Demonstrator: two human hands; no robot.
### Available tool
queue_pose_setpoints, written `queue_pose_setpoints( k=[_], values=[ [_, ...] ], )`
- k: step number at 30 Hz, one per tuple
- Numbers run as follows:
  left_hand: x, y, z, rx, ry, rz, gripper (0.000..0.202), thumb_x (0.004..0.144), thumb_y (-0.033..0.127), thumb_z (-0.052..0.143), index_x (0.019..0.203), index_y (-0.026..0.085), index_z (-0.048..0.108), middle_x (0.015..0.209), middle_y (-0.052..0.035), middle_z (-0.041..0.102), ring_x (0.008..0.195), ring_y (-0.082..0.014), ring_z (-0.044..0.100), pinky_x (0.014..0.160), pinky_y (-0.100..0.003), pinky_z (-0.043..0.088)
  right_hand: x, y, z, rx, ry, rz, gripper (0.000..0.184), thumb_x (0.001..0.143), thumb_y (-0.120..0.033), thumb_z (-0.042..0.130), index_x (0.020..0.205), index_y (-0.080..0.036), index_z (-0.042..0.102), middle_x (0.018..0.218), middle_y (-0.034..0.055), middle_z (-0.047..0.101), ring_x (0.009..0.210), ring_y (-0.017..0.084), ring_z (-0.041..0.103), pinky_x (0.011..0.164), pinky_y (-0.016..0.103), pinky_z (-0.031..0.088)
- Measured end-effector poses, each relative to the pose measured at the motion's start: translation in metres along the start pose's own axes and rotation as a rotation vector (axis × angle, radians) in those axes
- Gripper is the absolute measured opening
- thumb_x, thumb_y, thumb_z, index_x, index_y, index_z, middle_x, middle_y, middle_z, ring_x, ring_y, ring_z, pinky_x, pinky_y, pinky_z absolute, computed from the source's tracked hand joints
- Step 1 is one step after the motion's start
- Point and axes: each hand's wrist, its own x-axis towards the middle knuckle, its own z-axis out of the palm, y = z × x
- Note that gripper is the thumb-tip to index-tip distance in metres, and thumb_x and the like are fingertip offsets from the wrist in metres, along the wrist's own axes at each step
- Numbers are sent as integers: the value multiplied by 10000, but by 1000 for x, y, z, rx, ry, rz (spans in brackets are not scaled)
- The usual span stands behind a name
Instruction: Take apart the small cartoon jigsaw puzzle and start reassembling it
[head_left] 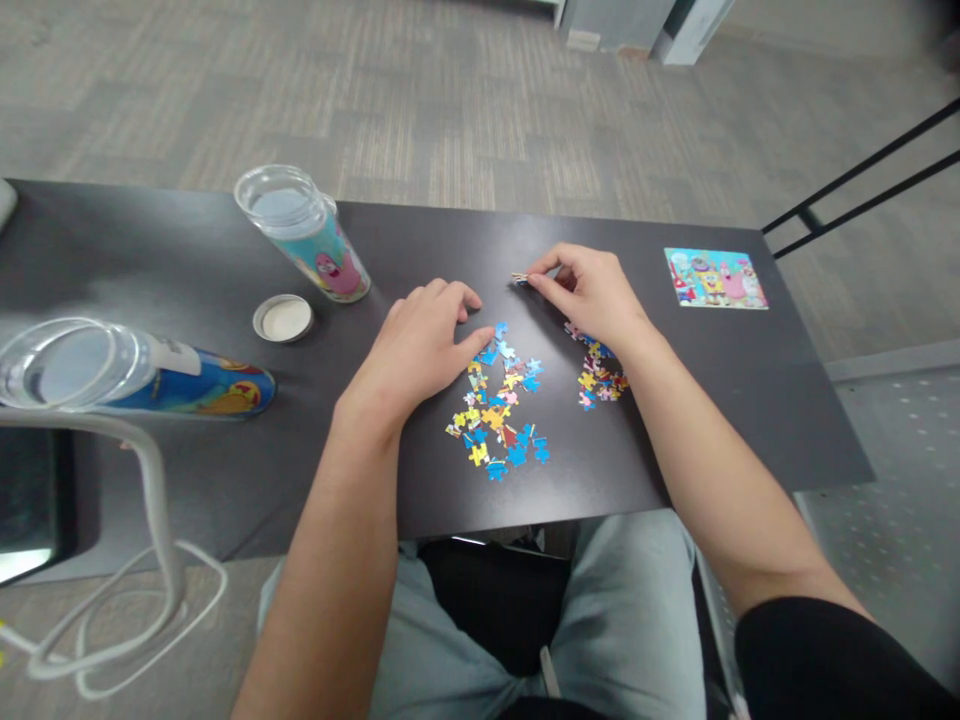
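Observation:
My right hand (592, 292) pinches a small puzzle piece (520, 277) between thumb and forefinger, just above the dark table (187, 260). My left hand (420, 340) rests palm down on the table with its fingers curled loosely, holding nothing. Its thumb touches the edge of a scatter of loose coloured puzzle pieces (499, 405). A second, smaller heap of pieces (598, 375) lies under my right wrist.
A printed cartoon picture card (715, 278) lies at the table's far right. An open clear tube (307, 235) stands at the back left, its round lid (283, 318) beside it. Another tube (135, 372) lies on its side at the left. A white cable (150, 560) hangs off the front edge.

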Motion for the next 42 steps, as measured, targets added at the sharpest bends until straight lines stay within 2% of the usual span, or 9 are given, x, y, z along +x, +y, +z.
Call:
queue_pose_setpoints(
  k=[5,12,15,20,23,26,30,34,42],
  values=[
    [0,1,-1,-17,-4,-3,309,1142,397,821,1405,237,791,1354,-140,835,1276,-406,817,1168,-622,653,2,5,2,83,63,64,26,1085,-262,850,1082,-257,876,993,36,889,800,216,723,859,401,602],
    [1,-5,4,-52,36,30,245,1113,391,825,1324,281,770,1327,-110,848,1209,-366,795,1131,-584,639,5,21,8,270,136,72,211,1043,-469,920,1088,-271,864,983,41,851,839,226,732,848,423,593],
    [2,-4,6,-136,78,51,240,1107,390,820,1319,293,766,1291,-92,845,1183,-337,793,1105,-550,644,6,17,10,389,91,94,371,1003,-608,1015,1101,-284,862,988,38,852,842,228,738,824,418,601],
    [2,9,4,-328,135,50,200,1142,443,788,1258,281,807,1218,-61,883,1098,-285,806,1026,-486,632,4,-11,12,594,-108,145,652,840,-826,1168,1102,-311,867,962,17,877,861,240,801,853,413,710],
    [1,18,0,-387,144,44,149,1163,403,744,1121,276,811,1118,-37,894,1048,-264,801,975,-440,624,1,-24,14,666,-191,160,680,816,-841,1194,1109,-315,877,913,1,864,847,241,830,884,421,762],
    [1,19,-4,-419,158,25,125,1144,347,751,1060,274,809,1046,-17,884,985,-251,782,954,-421,612,1,-26,13,700,-212,160,708,806,-849,1201,1122,-305,877,908,-3,858,852,241,856,894,422,787],
    [2,12,-5,-441,192,-37,165,1155,390,755,1044,279,806,1004,-12,870,928,-245,745,957,-427,603,3,-18,9,707,-150,154,711,791,-839,1215,1106,-302,871,962,-4,878,858,221,867,889,393,782],
    [2,9,-6,-416,167,-109,187,1156,399,728,1022,285,793,1011,-10,874,932,-247,727,945,-428,589,4,-10,7,674,-115,148,679,801,-821,1213,1112,-321,874,1024,1,902,916,229,885,884,383,775],
    [2,4,-4,-331,207,-176,198,1121,481,749,1043,309,808,1041,-32,900,970,-289,766,899,-471,554,0,-16,5,568,-166,144,576,855,-684,1167,1193,-326,867,1216,52,952,1106,313,912,1139,528,770]
  ],
)
